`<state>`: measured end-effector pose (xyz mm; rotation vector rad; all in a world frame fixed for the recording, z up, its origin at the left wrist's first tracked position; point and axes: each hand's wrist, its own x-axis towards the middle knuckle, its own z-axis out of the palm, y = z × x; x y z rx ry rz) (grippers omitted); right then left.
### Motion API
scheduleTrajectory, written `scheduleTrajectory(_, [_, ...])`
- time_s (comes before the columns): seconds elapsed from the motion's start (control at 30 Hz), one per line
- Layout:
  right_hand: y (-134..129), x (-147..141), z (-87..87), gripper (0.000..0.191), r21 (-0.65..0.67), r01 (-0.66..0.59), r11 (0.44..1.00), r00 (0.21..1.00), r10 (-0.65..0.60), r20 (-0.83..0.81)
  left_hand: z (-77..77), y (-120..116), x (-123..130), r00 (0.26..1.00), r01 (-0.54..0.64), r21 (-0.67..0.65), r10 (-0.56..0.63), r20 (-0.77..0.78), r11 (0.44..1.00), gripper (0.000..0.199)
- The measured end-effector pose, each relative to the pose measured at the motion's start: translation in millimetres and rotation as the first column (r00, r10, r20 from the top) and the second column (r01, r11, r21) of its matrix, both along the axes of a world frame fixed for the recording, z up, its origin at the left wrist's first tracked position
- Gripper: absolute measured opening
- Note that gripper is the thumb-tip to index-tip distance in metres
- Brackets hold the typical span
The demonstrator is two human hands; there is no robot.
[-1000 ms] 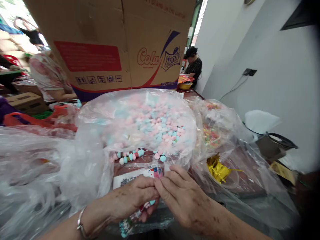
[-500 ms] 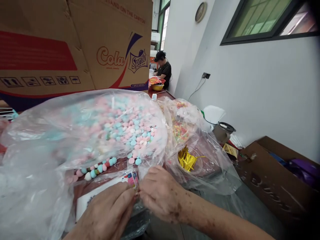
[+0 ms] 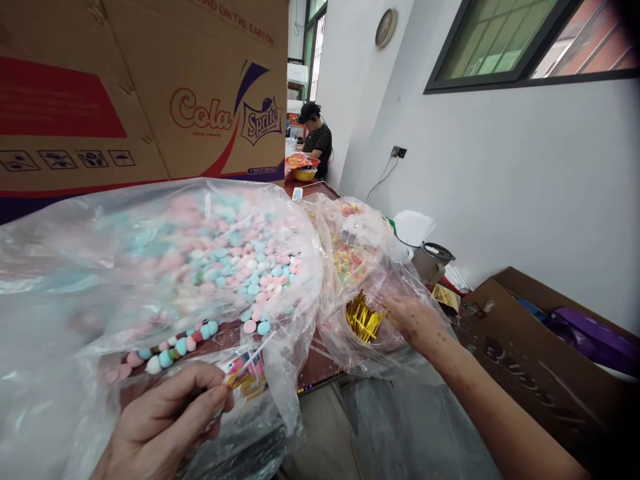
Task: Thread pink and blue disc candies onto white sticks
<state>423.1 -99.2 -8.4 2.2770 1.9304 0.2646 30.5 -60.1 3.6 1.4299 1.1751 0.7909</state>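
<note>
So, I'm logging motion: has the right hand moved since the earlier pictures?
Yes: the right hand went rightward, from left of the gold ties to their right side.

one cola carton, one open brown box, one gold bundle, one wall clock, one distant person

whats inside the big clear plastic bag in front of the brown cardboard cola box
Pink, pale blue and white rounded pieces show through the bag. Cloudy plastic blurs those further left, and whatever lies beneath the upper pieces is covered.
</note>
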Motion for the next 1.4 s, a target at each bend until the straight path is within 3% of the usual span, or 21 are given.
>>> scheduleTrajectory(0.2, [-2, -7, 8.4, 0.022, 0.050, -0.040, 0.998, 0.989, 0.032, 0.145, 4.3, 2, 6, 0.994, -0.020, -0.031, 0.024, 0.108, 0.999, 0.040])
scheduleTrajectory(0.33, [-8, -4, 27.4, 0.019, 0.322, 0.013, 0.947, 0.965, -0.096, 0.244, 2.8, 4, 7, 0.973, -0.058, -0.153, 0.090, 0.212, 0.986, 0.034])
scheduleTrajectory(0.4, [-7, -15, 34.1, 0.023, 0.524, 0.052, 0.850, 0.988, -0.119, 0.095, 3.4, 3, 11, 0.955, -0.058, -0.201, 0.113, 0.273, 0.978, 0.031])
scheduleTrajectory(0.47, [-2, -43, 34.4, 0.023, 0.640, 0.124, 0.758, 0.970, 0.043, -0.239, 5.5, 0, 20, 0.929, -0.035, -0.243, 0.121, 0.348, 0.969, 0.027])
scheduleTrajectory(0.5, [2, -63, 32.2, 0.022, 0.641, 0.168, 0.749, 0.887, 0.168, -0.429, 6.6, -2, 25, 0.913, -0.009, -0.265, 0.116, 0.391, 0.964, 0.026])
scheduleTrajectory(0.57, [9, -110, 25.4, 0.019, 0.540, 0.223, 0.812, 0.596, 0.325, -0.734, 7.7, -4, 37, 0.871, 0.090, -0.308, 0.075, 0.485, 0.947, 0.025])
scheduleTrajectory(0.67, [14, -177, 16.6, 0.017, 0.337, 0.116, 0.934, 0.177, 0.314, -0.933, 5.3, -3, 47, 0.808, 0.199, -0.312, 0.025, 0.589, 0.929, 0.024])
scheduleTrajectory(0.73, [16, -204, 14.0, 0.019, 0.250, 0.010, 0.968, -0.061, 0.250, -0.966, 2.2, -1, 47, 0.784, 0.190, -0.307, 0.044, 0.619, 0.933, 0.022])
scheduleTrajectory(0.8, [18, -217, 12.7, 0.019, 0.217, -0.052, 0.975, -0.211, 0.202, -0.956, -0.8, 0, 43, 0.773, 0.149, -0.308, 0.084, 0.629, 0.940, 0.020])
scheduleTrajectory(0.93, [25, -219, 10.4, 0.020, 0.162, -0.104, 0.981, -0.315, 0.122, -0.941, -5.6, 1, 37, 0.767, 0.082, -0.306, 0.136, 0.628, 0.949, 0.022])
scheduleTrajectory(1.0, [27, -218, 9.3, 0.019, 0.138, -0.130, 0.982, -0.304, 0.093, -0.948, -8.2, 1, 36, 0.780, 0.052, -0.304, 0.151, 0.607, 0.951, 0.022])
scheduleTrajectory(1.07, [27, -219, 7.6, 0.019, 0.154, -0.141, 0.978, -0.175, 0.129, -0.976, -11.7, 3, 37, 0.807, 0.003, -0.294, 0.171, 0.565, 0.956, 0.022])
scheduleTrajectory(1.13, [26, -219, 4.5, 0.021, 0.291, -0.142, 0.946, 0.115, 0.308, -0.944, -15.5, 5, 38, 0.843, -0.050, -0.266, 0.183, 0.506, 0.963, 0.022])
scheduleTrajectory(1.17, [27, -219, 2.6, 0.022, 0.411, -0.172, 0.896, 0.289, 0.444, -0.848, -16.8, 7, 38, 0.863, -0.069, -0.245, 0.181, 0.471, 0.967, 0.022])
scheduleTrajectory(1.2, [27, -217, 0.8, 0.023, 0.536, -0.236, 0.811, 0.440, 0.581, -0.685, -17.2, 9, 37, 0.885, -0.083, -0.219, 0.173, 0.432, 0.972, 0.021])
scheduleTrajectory(1.23, [27, -216, -0.4, 0.024, 0.632, -0.331, 0.700, 0.544, 0.689, -0.479, -16.3, 12, 36, 0.910, -0.084, -0.184, 0.150, 0.386, 0.979, 0.020])
scheduleTrajectory(1.27, [28, -213, -0.7, 0.025, 0.688, -0.440, 0.577, 0.584, 0.766, -0.269, -13.7, 15, 34, 0.939, -0.068, -0.142, 0.111, 0.324, 0.988, 0.017])
scheduleTrajectory(1.3, [29, -210, 0.4, 0.025, 0.694, -0.548, 0.467, 0.570, 0.816, -0.099, -9.6, 19, 31, 0.967, -0.026, -0.098, 0.050, 0.249, 0.995, 0.013])
scheduleTrajectory(1.37, [30, -202, 7.0, 0.027, 0.608, -0.733, 0.306, 0.438, 0.896, 0.076, 2.6, 27, 24, 0.983, 0.169, -0.059, -0.164, 0.086, 0.984, 0.007])
scheduleTrajectory(1.4, [30, -199, 12.3, 0.027, 0.544, -0.795, 0.270, 0.367, 0.927, 0.077, 9.5, 30, 20, 0.952, 0.305, -0.089, -0.305, 0.019, 0.948, 0.009])
